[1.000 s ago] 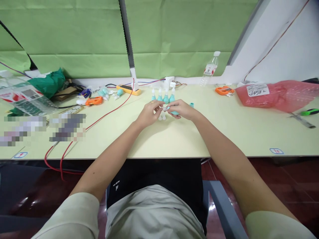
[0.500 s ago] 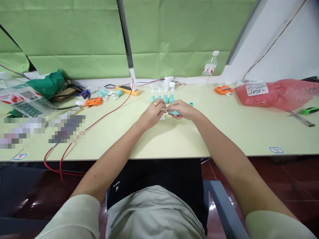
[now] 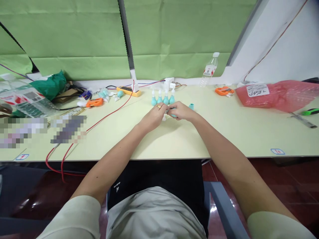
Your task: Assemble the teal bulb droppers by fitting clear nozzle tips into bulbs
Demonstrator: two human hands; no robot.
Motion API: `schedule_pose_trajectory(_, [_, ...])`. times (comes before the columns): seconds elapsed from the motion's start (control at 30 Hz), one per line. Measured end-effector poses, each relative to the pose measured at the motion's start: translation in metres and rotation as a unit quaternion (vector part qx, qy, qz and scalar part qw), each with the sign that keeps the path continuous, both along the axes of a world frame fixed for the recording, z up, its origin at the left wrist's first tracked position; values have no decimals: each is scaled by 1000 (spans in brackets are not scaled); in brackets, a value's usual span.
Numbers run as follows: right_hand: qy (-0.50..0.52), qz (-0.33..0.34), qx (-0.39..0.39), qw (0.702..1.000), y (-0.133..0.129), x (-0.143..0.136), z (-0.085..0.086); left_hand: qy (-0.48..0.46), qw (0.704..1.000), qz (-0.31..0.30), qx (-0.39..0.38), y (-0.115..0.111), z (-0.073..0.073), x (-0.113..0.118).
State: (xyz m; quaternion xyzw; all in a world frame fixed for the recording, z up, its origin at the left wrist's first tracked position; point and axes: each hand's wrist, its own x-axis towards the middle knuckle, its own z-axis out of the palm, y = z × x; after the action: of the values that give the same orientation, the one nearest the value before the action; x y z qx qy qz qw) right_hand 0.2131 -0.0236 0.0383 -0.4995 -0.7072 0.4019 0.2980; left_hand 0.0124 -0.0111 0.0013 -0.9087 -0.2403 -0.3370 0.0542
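Note:
My right hand (image 3: 179,110) is closed around a teal bulb syringe (image 3: 173,115), mostly covered by the fingers. Against it, the fingers of my left hand (image 3: 157,114), with a ring on one, are pinched at the bulb's clear tip, which is largely hidden. A small white piece (image 3: 164,118) shows just below the fingertips; whether it is held or lies on the table cannot be told. Just beyond my hands, several teal bulb syringes (image 3: 159,100) with clear tips stand upright in a row. A short teal part (image 3: 191,106) stands right of my right hand.
At the back right are a clear bottle (image 3: 209,70), an orange tool (image 3: 224,90) and a red plastic bag (image 3: 279,96). Leftward lie a yellow power strip (image 3: 129,91), a red cable (image 3: 109,114), another orange tool (image 3: 94,102) and a large clear bottle (image 3: 30,99).
My fingers have drawn closer together over the clear tip, and less of the bulb shows under my right hand. A brownish shape has appeared at the far left edge.

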Motion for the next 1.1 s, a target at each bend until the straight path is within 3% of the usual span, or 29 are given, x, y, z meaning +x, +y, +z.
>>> schedule_pose_trajectory(0.37, [-71,8,63,995,1,-2,-3,-13,999,10,-48,-2,-2,1])
schedule_pose_trajectory(0.83, [-93,15,130,987,1,-3,-3,-55,998,13,5,1,-1,2])
schedule_pose_trajectory(0.97, [-85,9,84,993,0,-2,-2,-111,994,-8,9,3,5,-3])
schedule_pose_trajectory(1.1, [-8,9,9,1000,0,0,1,-142,989,-35,-20,2,10,-8])
